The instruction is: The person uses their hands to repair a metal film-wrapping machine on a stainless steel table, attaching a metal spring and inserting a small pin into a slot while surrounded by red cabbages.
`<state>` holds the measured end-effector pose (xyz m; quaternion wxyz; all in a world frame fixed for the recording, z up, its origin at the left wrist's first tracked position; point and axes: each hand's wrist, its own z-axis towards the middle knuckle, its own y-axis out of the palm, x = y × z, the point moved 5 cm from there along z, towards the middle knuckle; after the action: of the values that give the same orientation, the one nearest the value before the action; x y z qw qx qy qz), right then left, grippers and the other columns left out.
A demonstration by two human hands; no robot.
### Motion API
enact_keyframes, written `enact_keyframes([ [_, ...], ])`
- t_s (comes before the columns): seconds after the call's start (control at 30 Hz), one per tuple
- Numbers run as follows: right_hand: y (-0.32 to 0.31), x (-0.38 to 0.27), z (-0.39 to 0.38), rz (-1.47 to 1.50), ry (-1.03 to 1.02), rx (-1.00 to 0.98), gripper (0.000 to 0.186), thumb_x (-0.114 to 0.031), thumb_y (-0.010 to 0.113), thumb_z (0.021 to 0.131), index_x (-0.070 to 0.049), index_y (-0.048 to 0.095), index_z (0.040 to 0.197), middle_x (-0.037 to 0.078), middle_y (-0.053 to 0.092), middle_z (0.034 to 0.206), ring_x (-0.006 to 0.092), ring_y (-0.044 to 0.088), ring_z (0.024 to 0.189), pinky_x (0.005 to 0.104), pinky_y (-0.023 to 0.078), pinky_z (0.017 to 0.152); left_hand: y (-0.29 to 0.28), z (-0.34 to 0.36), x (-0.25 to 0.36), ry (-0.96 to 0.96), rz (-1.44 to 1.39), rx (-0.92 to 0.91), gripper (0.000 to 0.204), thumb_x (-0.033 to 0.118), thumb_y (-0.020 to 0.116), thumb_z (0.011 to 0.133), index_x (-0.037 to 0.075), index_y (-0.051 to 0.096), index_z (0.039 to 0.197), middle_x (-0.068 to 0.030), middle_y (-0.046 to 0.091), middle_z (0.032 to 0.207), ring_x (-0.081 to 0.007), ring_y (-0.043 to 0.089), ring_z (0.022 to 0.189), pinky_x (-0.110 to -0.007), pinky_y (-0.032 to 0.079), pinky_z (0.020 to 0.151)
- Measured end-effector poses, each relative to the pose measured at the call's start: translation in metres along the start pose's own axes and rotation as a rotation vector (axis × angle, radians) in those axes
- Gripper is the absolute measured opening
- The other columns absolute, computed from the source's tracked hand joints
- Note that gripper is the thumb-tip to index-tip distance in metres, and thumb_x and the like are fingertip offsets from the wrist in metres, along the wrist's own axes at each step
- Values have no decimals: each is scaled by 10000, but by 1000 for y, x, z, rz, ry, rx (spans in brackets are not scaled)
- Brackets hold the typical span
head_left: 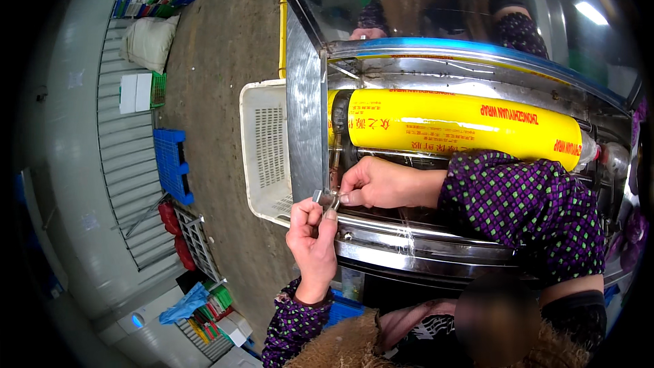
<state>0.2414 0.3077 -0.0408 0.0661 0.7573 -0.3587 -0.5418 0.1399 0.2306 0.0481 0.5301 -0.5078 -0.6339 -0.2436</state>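
My left hand [310, 242] comes up from below, its grip nearly shut, thumb and fingers pinching a small metal piece [325, 198] at the left end of the steel wrapping machine [409, 245]. My right hand [371, 182] reaches in from the right in a purple dotted sleeve [524, 211], its grip also closed to a pinch, fingertips touching the same metal piece, so both hands meet on it. I cannot tell exactly what kind of part it is.

Just above my right hand lies a yellow roll of film [463, 126], set lengthwise in the machine. A white plastic crate [262, 143] stands just left of my hands, behind the machine's upright steel plate [304, 109]. Well above, across the machine, 1 other person's hand [368, 33] rests on its far edge. Far to my left a blue crate [172, 163] lies on the floor.
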Motion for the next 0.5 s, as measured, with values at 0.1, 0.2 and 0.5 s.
enact_keyframes([
  [0.1,2,-1,-3,3,0,73,136,-125,635,869,0,668,824,2,582,646,67,495,593,256,394,511,2,1,3,2,39,15,139,-32,573,881,7,536,1009,82,423,749,5,337,655,-151,281,582],
  [0.2,9,-15,-10,50,82,118,121,-99,640,827,9,673,785,17,589,635,76,499,585,263,388,509,-1,0,1,4,30,19,131,-22,582,880,5,535,999,84,406,732,4,330,644,-156,267,566],
  [0.5,11,-16,-7,254,180,245,108,-67,626,776,41,638,771,35,566,640,105,471,536,258,349,470,-1,5,-6,61,87,17,113,-15,600,872,9,515,943,75,370,725,-13,307,639,-164,254,554],
])
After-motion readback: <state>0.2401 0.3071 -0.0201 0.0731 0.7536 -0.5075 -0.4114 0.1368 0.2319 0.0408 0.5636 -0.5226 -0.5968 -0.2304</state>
